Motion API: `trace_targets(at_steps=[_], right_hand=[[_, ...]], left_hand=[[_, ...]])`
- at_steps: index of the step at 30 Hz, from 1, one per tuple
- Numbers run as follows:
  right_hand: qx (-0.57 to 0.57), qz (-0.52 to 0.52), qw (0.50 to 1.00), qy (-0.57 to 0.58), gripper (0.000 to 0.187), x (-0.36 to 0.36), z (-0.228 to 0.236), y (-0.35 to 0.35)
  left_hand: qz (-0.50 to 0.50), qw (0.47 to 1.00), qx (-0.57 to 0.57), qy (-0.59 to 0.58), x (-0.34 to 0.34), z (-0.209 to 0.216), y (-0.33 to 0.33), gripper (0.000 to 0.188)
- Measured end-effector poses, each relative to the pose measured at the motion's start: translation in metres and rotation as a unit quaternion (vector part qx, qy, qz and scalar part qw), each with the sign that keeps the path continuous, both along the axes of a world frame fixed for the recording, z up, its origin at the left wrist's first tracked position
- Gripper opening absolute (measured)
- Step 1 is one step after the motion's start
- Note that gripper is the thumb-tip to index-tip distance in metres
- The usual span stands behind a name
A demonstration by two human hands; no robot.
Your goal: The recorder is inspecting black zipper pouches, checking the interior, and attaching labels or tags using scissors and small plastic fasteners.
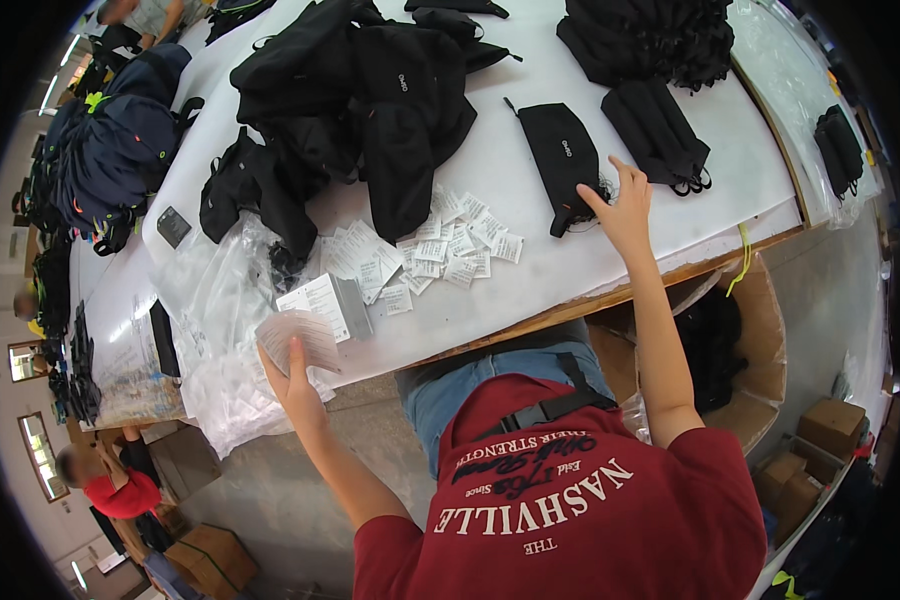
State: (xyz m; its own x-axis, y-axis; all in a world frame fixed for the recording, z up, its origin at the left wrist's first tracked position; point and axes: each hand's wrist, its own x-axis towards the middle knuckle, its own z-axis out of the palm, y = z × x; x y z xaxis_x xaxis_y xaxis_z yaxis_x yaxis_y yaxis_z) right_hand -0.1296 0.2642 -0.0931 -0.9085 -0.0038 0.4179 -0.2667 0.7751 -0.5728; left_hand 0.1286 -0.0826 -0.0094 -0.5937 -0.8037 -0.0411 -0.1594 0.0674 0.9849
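Right hand (627,208) spread at a black pouch (558,150), left hand (295,385) full

Nearest, the left hand pinches a fanned stack of paper slips (305,338) between thumb and fingers. A firm pinch low down, with the fan kept level, should stop slips sliding out.

The right hand's thumb and fingers are wide apart at the pouch's near right end, holding nothing; whether a fingertip touches the fabric, I cannot tell. The pouch lies flat on the white tabletop (580,262). Soft cloth like this probably handles best with thumb and fingertips together, clear of the loose threads.

The wooden front edge (560,313) slants beneath the right forearm, an open cardboard box (767,365) below it: stay high there. Tabletop between pouch and edge gives sideways room. Leftward is tighter, with a card block (355,308) and scattered labels (455,245). Beyond, folded pouches (655,130) and a black bag pile (400,100) limit reach.
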Motion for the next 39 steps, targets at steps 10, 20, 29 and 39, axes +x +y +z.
trace_targets(at_steps=[10, 20, 29, 39], right_hand=[[-0.024, 0.158, 0.983, -0.091, 0.013, 0.000, 0.020, 0.021], [0.025, 0.128, 0.991, 0.019, 0.011, 0.014, 0.046, 0.022], [0.121, 0.206, 0.955, -0.178, 0.008, 0.031, 0.030, 0.016], [-0.393, 0.274, 0.855, -0.197, 0.006, 0.033, 0.113, -0.006]], left_hand=[[-0.055, 0.997, 0.050, -0.028, -0.004, -0.008, 0.020, 0.048], [-0.064, 0.994, 0.075, -0.036, -0.004, -0.013, 0.032, 0.044], [-0.110, 0.988, 0.084, -0.075, -0.015, -0.009, 0.050, 0.051], [-0.223, 0.971, 0.083, -0.018, -0.017, -0.026, 0.062, 0.075]])
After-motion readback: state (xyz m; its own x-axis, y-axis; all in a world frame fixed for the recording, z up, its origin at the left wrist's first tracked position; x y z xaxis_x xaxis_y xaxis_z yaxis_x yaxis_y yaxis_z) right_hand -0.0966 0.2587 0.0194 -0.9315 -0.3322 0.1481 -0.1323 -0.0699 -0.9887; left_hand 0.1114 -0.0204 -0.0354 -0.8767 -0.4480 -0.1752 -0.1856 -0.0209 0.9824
